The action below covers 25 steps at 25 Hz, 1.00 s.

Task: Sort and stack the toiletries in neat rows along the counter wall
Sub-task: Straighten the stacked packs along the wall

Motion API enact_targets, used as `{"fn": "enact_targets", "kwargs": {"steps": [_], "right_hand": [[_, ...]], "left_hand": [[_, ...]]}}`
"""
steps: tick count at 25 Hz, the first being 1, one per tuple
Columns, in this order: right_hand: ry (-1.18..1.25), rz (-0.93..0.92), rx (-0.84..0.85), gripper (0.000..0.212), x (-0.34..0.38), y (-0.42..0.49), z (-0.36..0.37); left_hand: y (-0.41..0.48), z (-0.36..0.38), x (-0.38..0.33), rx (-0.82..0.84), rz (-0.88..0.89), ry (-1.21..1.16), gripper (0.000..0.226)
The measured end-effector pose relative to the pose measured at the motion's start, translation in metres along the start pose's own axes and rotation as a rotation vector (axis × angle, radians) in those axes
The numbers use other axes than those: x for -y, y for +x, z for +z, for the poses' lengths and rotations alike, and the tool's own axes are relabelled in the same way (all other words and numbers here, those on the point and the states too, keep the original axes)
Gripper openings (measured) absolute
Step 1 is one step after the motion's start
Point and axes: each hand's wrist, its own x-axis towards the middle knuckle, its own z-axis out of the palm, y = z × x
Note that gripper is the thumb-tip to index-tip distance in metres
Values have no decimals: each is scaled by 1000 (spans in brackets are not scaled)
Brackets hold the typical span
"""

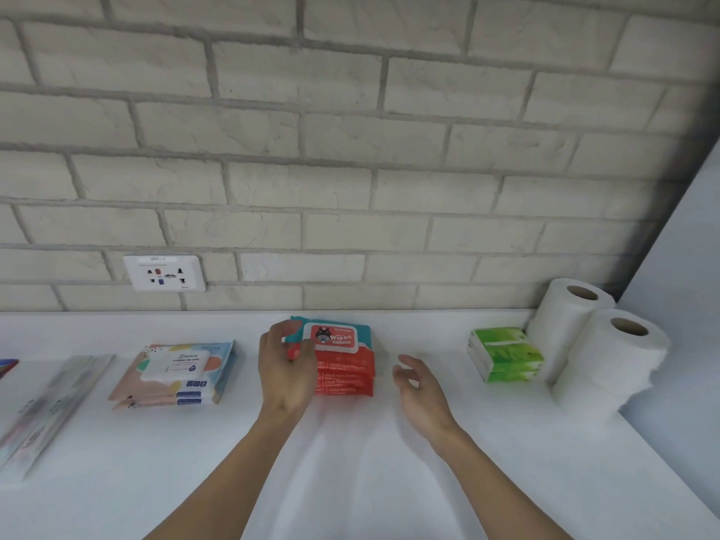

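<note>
A stack of red and teal wet-wipe packs (343, 360) lies on the white counter (350, 461) near the brick wall. My left hand (286, 368) rests against the stack's left side, fingers loosely bent on the top pack's edge. My right hand (419, 387) hovers just right of the stack with relaxed fingers, holding nothing. To the left sits a stack of pastel wipe packs (177, 374). Further right stand green tissue packs (504, 354) and two white paper rolls (596, 344) in the corner.
Blurred flat packets (46, 411) lie at the far left, with a dark item (7, 366) at the frame edge. A wall socket (164, 272) sits above the counter. A pale side wall (682, 305) closes the right end.
</note>
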Motion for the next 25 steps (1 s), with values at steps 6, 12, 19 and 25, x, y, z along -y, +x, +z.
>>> {"fn": "enact_targets", "kwargs": {"steps": [6,12,19,25], "right_hand": [[41,-42,-84,22,-16,-21,-55],[58,-8,-185,25,-36,-27,-107],[81,80,-302,56,-58,0,-152],[66,30,-339,64,-72,43,-168]], "left_hand": [[-42,43,-22,150,78,43,23],[-78,93,-24,338,98,70,27],[-89,154,-13,484,-71,105,27],[-89,212,-13,539,-141,134,37]]}}
